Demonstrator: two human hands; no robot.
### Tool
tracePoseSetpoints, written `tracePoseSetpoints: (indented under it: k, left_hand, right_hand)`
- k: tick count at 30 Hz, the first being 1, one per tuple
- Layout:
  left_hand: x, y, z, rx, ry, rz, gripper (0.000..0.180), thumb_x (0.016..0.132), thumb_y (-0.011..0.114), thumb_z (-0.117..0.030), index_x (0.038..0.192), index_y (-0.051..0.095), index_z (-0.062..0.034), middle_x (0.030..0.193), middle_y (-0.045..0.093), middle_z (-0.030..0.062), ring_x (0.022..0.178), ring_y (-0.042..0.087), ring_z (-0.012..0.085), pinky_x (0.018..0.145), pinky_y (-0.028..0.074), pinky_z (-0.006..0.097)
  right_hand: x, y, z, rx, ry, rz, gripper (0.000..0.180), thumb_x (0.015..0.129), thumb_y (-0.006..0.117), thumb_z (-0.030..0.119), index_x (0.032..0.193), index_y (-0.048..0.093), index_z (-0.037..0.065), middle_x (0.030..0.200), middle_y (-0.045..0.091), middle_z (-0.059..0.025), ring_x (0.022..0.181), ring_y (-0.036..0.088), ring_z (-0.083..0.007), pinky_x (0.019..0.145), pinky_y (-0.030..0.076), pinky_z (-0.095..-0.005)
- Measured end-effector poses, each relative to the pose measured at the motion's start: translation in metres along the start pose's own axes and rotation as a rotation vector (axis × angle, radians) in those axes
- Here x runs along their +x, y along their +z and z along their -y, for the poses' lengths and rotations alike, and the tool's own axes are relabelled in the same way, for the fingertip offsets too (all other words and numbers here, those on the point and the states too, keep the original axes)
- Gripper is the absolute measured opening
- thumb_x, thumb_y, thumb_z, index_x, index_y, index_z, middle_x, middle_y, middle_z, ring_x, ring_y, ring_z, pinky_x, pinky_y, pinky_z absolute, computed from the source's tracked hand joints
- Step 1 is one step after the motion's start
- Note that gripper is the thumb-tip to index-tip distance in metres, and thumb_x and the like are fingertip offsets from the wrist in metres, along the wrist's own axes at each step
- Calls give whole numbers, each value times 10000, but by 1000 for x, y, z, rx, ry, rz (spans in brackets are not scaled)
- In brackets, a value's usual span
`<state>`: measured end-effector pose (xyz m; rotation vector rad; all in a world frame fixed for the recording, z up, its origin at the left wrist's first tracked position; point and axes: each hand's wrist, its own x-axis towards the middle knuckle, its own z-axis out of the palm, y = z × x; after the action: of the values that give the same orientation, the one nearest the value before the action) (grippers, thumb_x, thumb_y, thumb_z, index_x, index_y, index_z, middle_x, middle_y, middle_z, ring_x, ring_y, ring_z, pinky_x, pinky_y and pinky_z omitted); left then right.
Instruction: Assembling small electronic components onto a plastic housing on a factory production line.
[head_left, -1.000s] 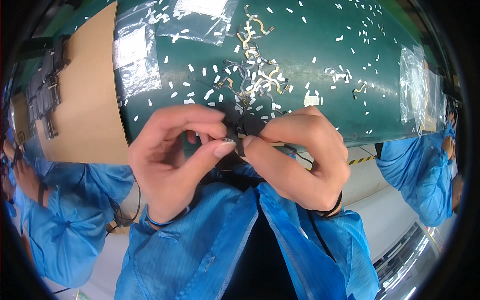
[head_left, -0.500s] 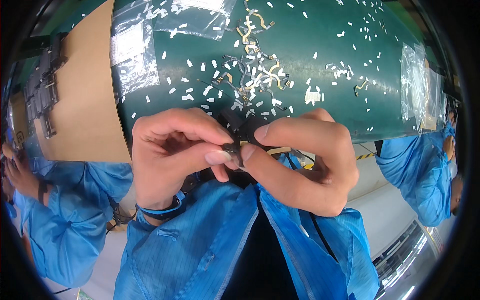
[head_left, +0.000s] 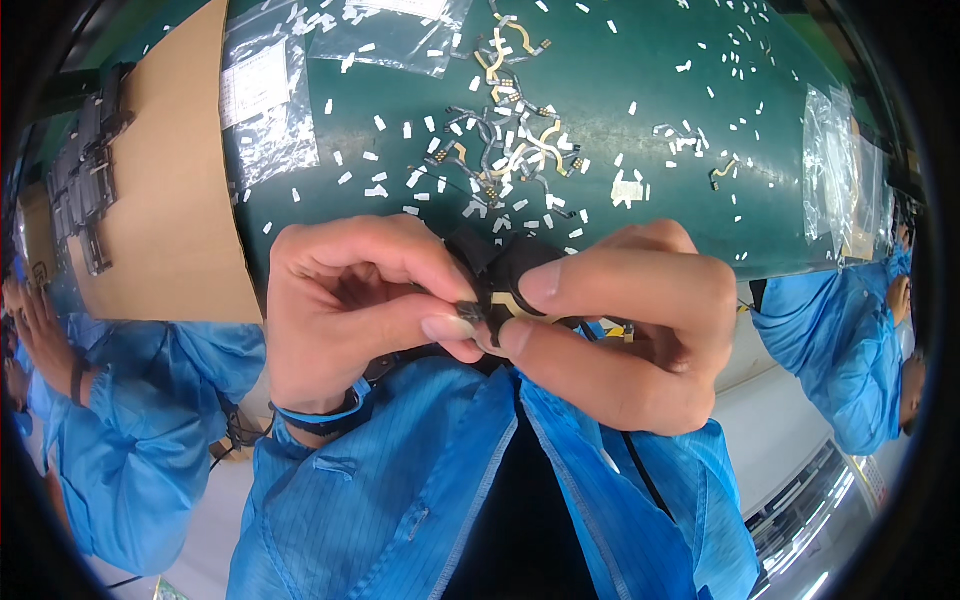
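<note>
Right at the near edge of the bench point(head_left: 590, 80), a small dark part point(head_left: 469, 312) was pinched between the thumb and forefinger of the left hand point(head_left: 335, 300), clearly the nearer one! Just to its right, a tan strip point(head_left: 510, 302) was exposed, its long axis seemingly laid left to right, toward the right hand point(head_left: 650, 325). There, thumb and forefinger were held slightly parted about the strip; whether it was gripped could not be told. Black material point(head_left: 530, 253) was seen just beyond, and farther off, a cable tangle point(head_left: 488, 150) was spread out.
</note>
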<state>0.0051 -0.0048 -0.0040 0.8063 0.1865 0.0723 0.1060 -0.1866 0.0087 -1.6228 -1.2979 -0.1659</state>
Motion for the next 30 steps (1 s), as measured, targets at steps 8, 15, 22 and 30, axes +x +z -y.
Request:
tracePoseSetpoints:
  k: [8,15,22,30]
  left_hand:
    - [0,-5,3,58,56,70,203,754,697,205,935,655,123,842,674,221,755,724,273,650,619,326]
    - [2,4,10,525,573,5,156,797,706,139,941,661,99,885,689,263,734,710,258,632,586,303]
    - [-1,9,16,626,617,-119,176,785,727,118,942,655,87,876,689,243,739,701,246,654,582,299]
    - [0,4,13,681,555,-143,190,755,750,106,926,672,79,874,682,191,788,682,219,681,551,278]
  right_hand:
    - [0,3,-10,75,-84,-39,234,651,809,-30,844,712,58,1052,595,-131,692,585,-162,576,469,-238]
    - [-1,8,-3,-10,51,-116,255,664,832,-25,864,717,84,1030,591,-110,667,574,-143,554,455,-224]
    - [0,12,-4,-86,25,-156,270,667,844,-8,889,718,79,1016,586,-94,664,572,-143,544,448,-227]
    - [1,9,-5,-156,-8,-107,277,666,844,5,907,727,76,1011,576,-99,672,563,-154,544,442,-238]
